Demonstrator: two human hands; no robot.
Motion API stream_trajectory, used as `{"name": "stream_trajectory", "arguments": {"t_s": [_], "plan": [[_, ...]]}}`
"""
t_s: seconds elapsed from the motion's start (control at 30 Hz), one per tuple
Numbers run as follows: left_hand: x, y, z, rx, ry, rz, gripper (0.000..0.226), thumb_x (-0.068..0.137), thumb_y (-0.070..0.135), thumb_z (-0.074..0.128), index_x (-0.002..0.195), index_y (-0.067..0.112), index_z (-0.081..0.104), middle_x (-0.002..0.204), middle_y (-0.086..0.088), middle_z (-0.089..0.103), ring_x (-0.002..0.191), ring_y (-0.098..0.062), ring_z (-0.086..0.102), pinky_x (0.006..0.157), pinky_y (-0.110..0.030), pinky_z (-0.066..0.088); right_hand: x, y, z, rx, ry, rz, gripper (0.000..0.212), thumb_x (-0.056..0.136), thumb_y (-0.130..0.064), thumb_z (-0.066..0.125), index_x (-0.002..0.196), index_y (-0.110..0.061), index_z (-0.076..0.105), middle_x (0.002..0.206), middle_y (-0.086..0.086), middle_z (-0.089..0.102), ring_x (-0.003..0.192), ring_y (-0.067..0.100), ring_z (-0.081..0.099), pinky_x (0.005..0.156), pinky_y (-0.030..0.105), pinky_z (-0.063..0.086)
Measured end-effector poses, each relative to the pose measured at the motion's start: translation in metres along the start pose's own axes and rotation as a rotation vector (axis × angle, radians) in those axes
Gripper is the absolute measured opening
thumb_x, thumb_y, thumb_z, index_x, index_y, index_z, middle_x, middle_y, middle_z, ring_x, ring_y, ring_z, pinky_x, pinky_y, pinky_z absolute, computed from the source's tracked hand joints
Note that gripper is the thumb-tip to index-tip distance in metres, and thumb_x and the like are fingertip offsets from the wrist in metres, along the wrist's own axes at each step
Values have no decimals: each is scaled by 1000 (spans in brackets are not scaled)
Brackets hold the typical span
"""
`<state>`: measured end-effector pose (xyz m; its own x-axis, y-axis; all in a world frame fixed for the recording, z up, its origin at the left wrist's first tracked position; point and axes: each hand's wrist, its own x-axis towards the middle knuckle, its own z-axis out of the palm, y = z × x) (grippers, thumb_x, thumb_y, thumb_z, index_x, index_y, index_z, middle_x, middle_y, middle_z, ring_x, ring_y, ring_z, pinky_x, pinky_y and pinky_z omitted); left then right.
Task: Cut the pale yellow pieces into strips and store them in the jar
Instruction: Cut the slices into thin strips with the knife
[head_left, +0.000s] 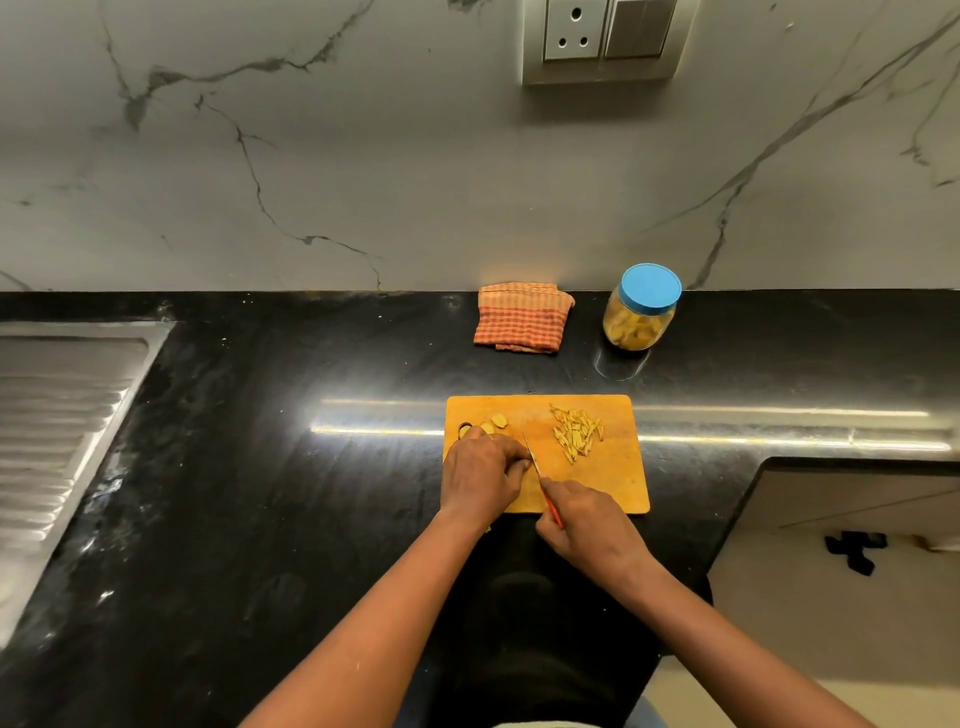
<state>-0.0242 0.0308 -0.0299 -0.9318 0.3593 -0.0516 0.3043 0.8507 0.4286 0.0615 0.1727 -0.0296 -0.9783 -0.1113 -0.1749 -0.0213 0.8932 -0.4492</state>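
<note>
**chopfan:** ok so where's everything at? hands first pls

**kitchenlurker:** right hand (582, 519) is wrapped round the red handle of a small knife (533, 458). The blade points away from the person, angled down onto the orange cutting board (615, 488). left hand (483, 473) is just left of the blade, fingers curled down onto the board, knuckles right up by the steel. Whatever's under those fingers is hidden, so I can't tell if it's actually got a piece pinned.

**chopfan:** and the stuff being cut?

**kitchenlurker:** a few uncut pale yellow pieces (493, 422) sit on the board just beyond the left hand's fingertips, near the board's far left corner. The finished strips (576, 434) are in a loose heap beyond the right hand, on the far right part of the board, apart from the blade. The jar (636, 325) is well beyond the right hand at the back of the black tabletop (311, 493), upright, blue lid (649, 286) on, yellowish chunks inside. There's a checked cloth (522, 317) folded just left of the jar, roughly straight out past the left hand. A steel drainboard (57, 415) is way off to the left of the left hand.
</note>
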Motion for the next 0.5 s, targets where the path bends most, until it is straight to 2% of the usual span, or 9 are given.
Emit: {"name": "stream_trajectory", "arguments": {"t_s": [0.17, 0.33, 0.5], "plan": [[1, -1, 1, 39, 8, 22, 19, 89, 39, 62, 103, 33, 74, 101, 14, 72, 98, -15, 50, 81, -30, 44, 4, -2, -1, -90, -42, -29, 50, 99, -29, 42, 145, -11, 39, 115, 8, 62, 95, 24, 61, 79, 33, 50], [1, -3, 3, 48, -4, 27, 18, 88, 39, 62, 100, 33, 74, 98, 12, 72, 99, -17, 51, 85, -32, 42, 20, 0, -3, -196, -54, -49, 50, 99, -30, 41, 145, -10, 38, 116, 11, 60, 96, 29, 61, 79, 38, 49], [0, -5, 6, 49, 40, 48, 18, 89, 40, 63, 100, 32, 74, 99, 13, 73, 99, -17, 52, 87, -34, 43, -2, 13, -3, -152, -38, -76, 54, 100, -32, 43, 148, -10, 34, 116, 8, 60, 96, 24, 61, 79, 32, 48]]}}
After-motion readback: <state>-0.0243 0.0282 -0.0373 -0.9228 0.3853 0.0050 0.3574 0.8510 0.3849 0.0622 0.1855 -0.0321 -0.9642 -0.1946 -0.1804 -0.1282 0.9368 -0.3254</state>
